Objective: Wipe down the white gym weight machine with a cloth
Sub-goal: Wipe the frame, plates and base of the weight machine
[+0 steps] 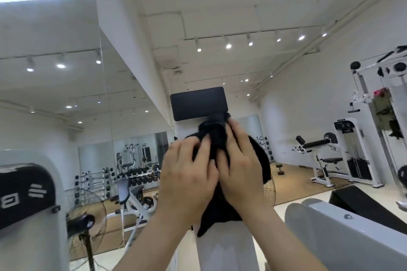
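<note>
A black cloth (217, 136) is bunched against the white upright column (226, 248) of the weight machine, just under its black rectangular pad (198, 102). My left hand (187, 180) and my right hand (240, 167) are side by side on the cloth, fingers curled into its folds. The cloth hangs down below my palms and hides the upper column. White machine arms stand at the left (28, 215) and at the lower right (343, 233).
A standing fan (84, 224) is at the lower left. Dumbbell racks (132, 176) and a bench line the mirrored wall behind. A white cable machine (378, 116) and a leg machine (326, 160) stand at the right.
</note>
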{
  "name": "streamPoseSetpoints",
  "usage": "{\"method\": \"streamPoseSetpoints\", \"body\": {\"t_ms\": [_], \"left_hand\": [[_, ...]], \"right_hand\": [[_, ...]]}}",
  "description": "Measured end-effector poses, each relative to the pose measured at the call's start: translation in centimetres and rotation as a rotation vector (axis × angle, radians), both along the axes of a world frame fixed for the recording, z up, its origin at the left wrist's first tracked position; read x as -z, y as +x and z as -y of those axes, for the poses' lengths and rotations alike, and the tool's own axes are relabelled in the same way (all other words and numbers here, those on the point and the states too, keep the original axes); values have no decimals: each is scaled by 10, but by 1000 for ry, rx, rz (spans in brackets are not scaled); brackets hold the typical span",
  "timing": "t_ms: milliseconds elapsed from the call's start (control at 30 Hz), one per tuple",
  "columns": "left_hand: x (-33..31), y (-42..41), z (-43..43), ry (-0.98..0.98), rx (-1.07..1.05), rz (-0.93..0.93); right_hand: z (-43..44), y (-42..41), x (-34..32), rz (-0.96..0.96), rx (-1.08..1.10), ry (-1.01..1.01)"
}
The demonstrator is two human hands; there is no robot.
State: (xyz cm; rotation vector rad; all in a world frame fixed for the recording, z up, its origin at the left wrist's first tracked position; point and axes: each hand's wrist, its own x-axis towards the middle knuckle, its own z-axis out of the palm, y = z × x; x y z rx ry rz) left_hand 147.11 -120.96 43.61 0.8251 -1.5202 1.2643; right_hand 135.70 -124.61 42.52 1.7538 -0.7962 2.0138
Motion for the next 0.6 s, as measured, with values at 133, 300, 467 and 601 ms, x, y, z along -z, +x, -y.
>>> {"method": "streamPoseSetpoints", "body": {"t_ms": [133,300,467,601], "left_hand": [[-15,-6,8,-36,-150,208],[0,20,-7,68,76,-131],[-5,21,-40,534,956,-528],[-16,9,-35,527,1220,-565]], "right_hand": [[-4,7,-4,137,-50,124],[-23,37,-1,-100,153,45],[-51,19,-26,-223,-28,31],[-75,25,-53,-554,89,163]]}}
